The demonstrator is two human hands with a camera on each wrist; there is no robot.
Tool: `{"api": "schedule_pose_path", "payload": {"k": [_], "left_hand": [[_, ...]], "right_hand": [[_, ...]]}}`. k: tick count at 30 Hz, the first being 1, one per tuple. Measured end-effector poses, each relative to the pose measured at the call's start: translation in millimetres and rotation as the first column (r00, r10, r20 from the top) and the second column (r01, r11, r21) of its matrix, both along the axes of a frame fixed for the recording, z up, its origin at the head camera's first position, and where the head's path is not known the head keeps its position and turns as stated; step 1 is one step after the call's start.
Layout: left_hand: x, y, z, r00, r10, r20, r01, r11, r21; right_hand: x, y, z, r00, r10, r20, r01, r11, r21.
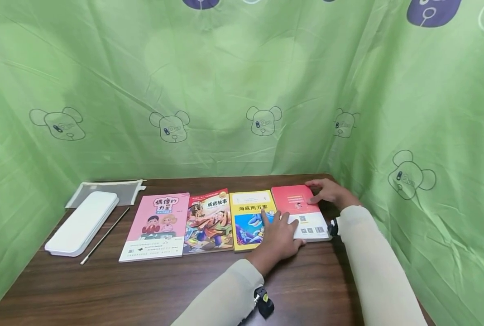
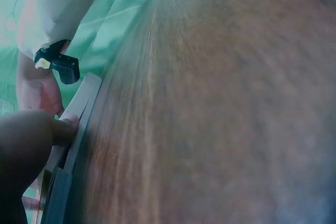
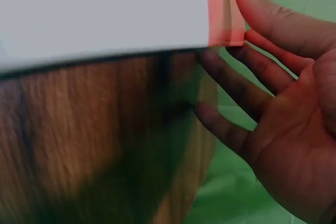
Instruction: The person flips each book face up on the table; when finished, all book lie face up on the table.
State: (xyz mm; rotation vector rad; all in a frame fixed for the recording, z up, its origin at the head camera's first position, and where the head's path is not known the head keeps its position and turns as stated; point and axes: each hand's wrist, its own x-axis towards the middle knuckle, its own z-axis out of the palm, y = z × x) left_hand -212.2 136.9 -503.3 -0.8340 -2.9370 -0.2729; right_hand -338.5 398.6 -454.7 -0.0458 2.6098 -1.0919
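Note:
A book with a red and white back cover (image 1: pixel 294 197) lies at the right end of a row of books. My right hand (image 1: pixel 330 192) grips its far right corner; in the right wrist view the thumb lies along the red edge, with the fingers of that hand (image 3: pixel 283 93) around the corner. My left hand (image 1: pixel 277 236) is spread over the gap between this book and a yellow book (image 1: pixel 242 213) with a blue sea picture. One left finger reaches onto the yellow cover. In the left wrist view the left thumb (image 2: pixel 64 129) touches the book's near edge.
Left of the yellow book lie a picture-covered storybook (image 1: pixel 209 222) and a pink book (image 1: pixel 160 226). Further left are a thin stick (image 1: pixel 105 235), a white case (image 1: pixel 83 224) and a mesh pouch (image 1: pixel 125 192). Green curtain (image 1: pixel 233 90) surrounds the brown table (image 1: pixel 307 290).

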Motion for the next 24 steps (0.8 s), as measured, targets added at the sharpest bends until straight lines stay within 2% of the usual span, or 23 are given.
{"api": "schedule_pose_path", "payload": {"k": [5,9,12,19,24], "left_hand": [[0.2,-1.3,-1.3,1.000,0.001,0.003,-0.001,0.999,0.033],[2.2,-1.2,-2.0,1.000,0.003,0.009,-0.004,0.999,0.042],[3.3,-1.3,0.0,1.000,0.000,0.013,0.000,0.999,0.045],[5.5,-1.7,4.0,0.999,-0.016,0.047,0.013,0.998,0.061],[4.7,-3.9,-0.2,0.998,-0.045,0.032,0.042,0.994,0.098]], "right_hand": [[7.6,1.4,11.3,0.998,-0.003,0.065,0.011,0.991,-0.137],[14.0,5.1,14.2,0.997,-0.005,0.083,0.023,0.975,-0.221],[16.7,8.7,14.8,0.997,-0.029,0.068,0.047,0.957,-0.286],[25.0,15.9,16.9,0.999,-0.038,0.014,0.040,0.929,-0.369],[27.6,12.1,20.1,0.999,-0.015,-0.039,-0.006,0.876,-0.482]]}}
